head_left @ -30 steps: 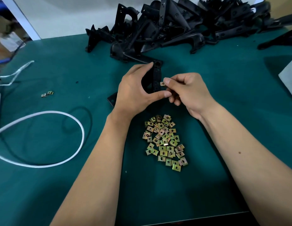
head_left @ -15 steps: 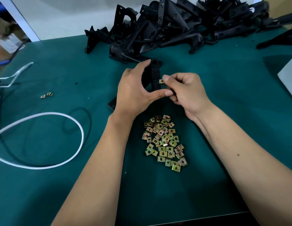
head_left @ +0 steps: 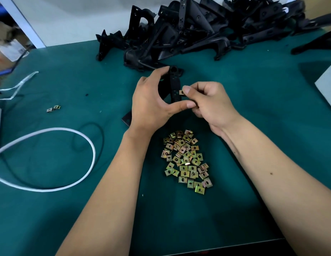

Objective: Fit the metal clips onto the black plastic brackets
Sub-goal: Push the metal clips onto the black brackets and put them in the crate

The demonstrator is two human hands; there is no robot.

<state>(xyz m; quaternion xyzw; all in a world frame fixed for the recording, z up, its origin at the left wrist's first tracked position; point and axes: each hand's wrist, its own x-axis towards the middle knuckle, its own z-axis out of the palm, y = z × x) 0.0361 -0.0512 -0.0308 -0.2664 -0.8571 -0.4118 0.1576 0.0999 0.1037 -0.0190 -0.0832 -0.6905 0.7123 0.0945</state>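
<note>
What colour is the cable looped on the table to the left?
White; the cable shows clearly in the head view, against the green table.

- Table mat: plain dark teal.
- Brackets, heaped at twelve o'clock: matt black.
- Clips, piled at six o'clock: brassy yellow with green and pink sheen.
- Cable, at nine o'clock: white.

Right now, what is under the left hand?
The left hand grips a black bracket; one end pokes out below the wrist onto the green table. The bracket's middle is covered by the palm. The right hand pinches a clip against it.
</note>
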